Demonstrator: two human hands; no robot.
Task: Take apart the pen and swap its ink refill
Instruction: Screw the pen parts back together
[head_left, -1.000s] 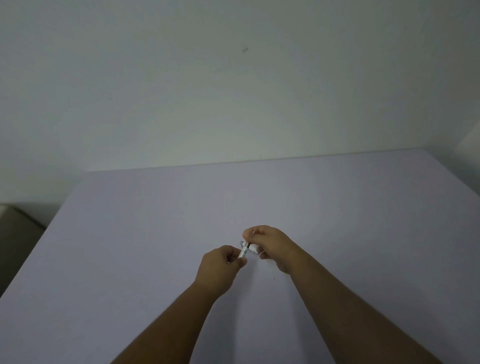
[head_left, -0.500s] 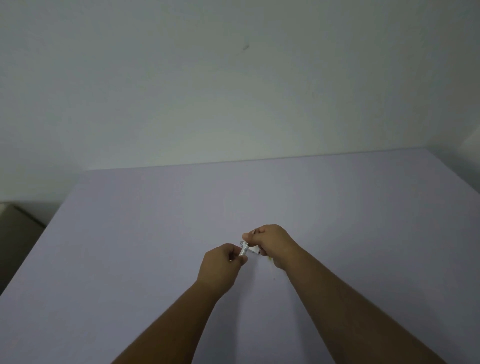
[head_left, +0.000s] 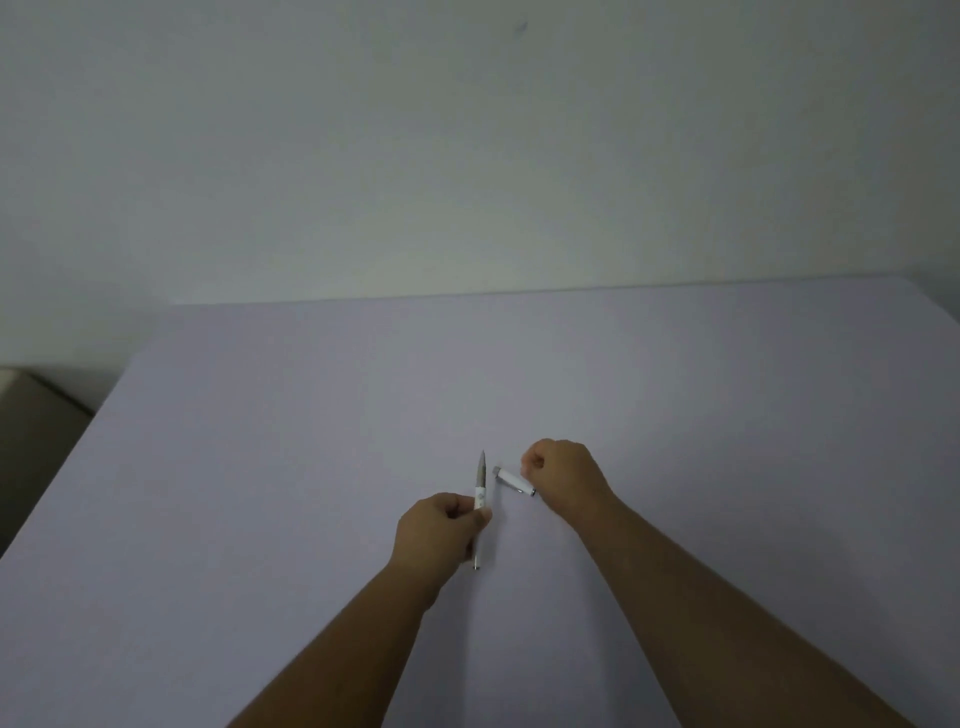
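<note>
From where I watched, the table (head_left: 260, 493) filled the lower view, pale lilac, with a plain wall (head_left: 467, 156) behind it. At the far left edge a dim grey-brown block (head_left: 31, 410) stood off the table's corner; I could not tell what it was.

Left of centre, my left hand (head_left: 436, 535) was closed in a fist around the pen (head_left: 479, 491). The thumb and forefinger pinched the white barrel about halfway along. Above the fingers the barrel ran on a short way and then narrowed into a grey, pointed tip aimed away from me, nearly upright in the view with a slight lean to the right. Below the fist the other end of the barrel stuck out toward me, ending in a small dark cap. The hand was over the table; I could not tell if it touched the surface.

Just right of the tip, apart from it, was the cap (head_left: 514, 482), a short white tube with a silver open end facing left toward the pen. It slanted down to the right, and its far end reached the fingers of my right hand (head_left: 563, 475). That hand was curled shut, knuckles up, seemingly gripping the cap at its right end, though the contact itself was hidden under the fingers.
</note>
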